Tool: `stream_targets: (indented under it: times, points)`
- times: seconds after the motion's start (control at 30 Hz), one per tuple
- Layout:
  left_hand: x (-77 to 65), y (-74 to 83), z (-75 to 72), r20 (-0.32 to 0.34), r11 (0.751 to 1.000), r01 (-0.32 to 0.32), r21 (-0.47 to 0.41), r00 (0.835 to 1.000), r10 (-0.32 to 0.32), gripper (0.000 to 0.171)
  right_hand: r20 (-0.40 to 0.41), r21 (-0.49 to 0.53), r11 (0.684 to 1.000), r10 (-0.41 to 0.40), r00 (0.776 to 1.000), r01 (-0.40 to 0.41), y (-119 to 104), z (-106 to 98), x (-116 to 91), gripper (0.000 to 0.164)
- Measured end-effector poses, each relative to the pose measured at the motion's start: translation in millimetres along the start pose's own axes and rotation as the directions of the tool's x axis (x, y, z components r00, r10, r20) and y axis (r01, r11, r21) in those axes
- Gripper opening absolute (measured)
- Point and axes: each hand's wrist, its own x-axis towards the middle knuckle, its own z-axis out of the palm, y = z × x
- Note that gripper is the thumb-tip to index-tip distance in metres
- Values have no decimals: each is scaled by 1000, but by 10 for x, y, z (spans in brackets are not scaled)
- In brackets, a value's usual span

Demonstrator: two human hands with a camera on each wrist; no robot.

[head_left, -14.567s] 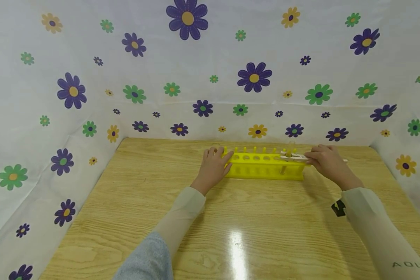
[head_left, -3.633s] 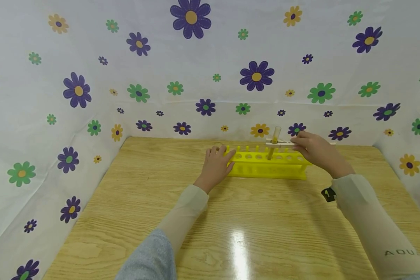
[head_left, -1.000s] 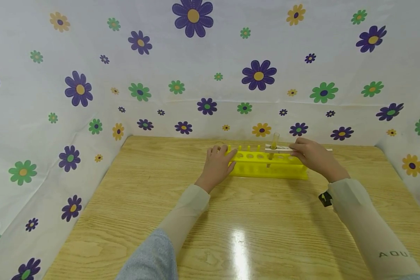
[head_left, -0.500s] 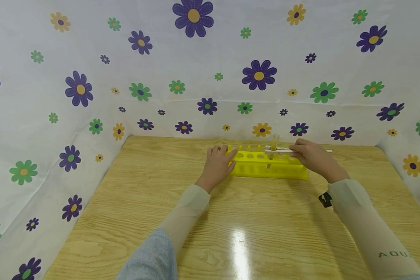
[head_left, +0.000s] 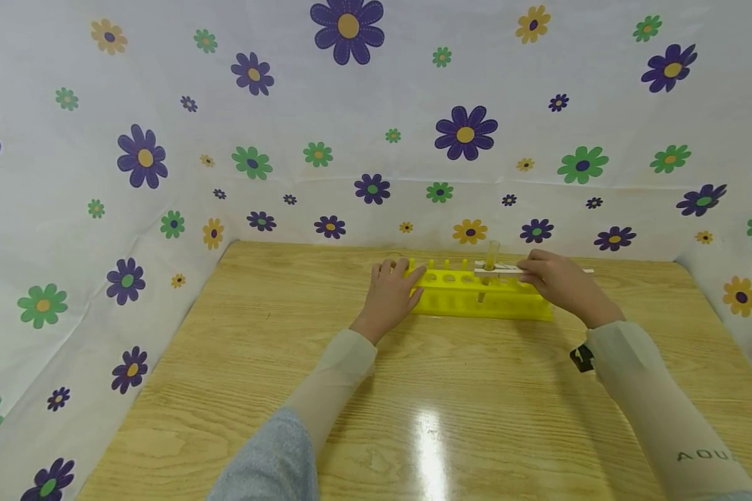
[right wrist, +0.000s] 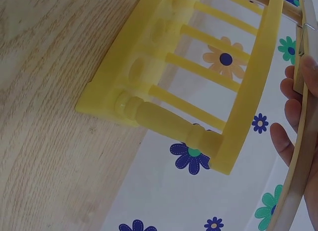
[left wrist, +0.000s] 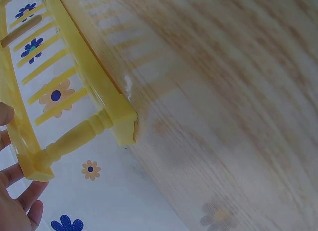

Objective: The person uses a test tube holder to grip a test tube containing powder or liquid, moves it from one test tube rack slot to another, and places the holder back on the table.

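Observation:
A yellow test tube rack [head_left: 451,303] stands near the back of the table. My left hand [head_left: 385,299] grips its left end, fingertips and thumb around the top corner in the left wrist view. A glass test tube [head_left: 493,249] with brownish liquid sits slightly tilted in a hole right of the rack's middle. Its lower part [left wrist: 22,31] shows between the rack's upper and lower decks in the left wrist view. My right hand [head_left: 564,285] pinches a wooden test tube holder [head_left: 507,272], whose front end clasps the tube above the top deck. In the right wrist view the holder [right wrist: 293,196] runs across the palm.
Upright yellow pegs [head_left: 446,264] line the rack's back side. Behind the wooden table [head_left: 351,417] and at its sides hangs a white cloth [head_left: 276,139] with printed flowers. A small black item [head_left: 581,358] shows at the right wrist.
Earlier the holder and tube were at the rack's right end, then raised above a hole further left. Now the tube is lowered into that hole. The left hand has stayed on the rack.

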Motion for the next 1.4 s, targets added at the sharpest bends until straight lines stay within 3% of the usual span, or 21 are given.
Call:
stream_targets:
  times: [1.4]
  points:
    - [-22, 15, -63, -15, 1000, -5, 31, 1000, 6, 37, -11, 18, 1000, -6, 1000, 6, 8, 78, -1, 26]
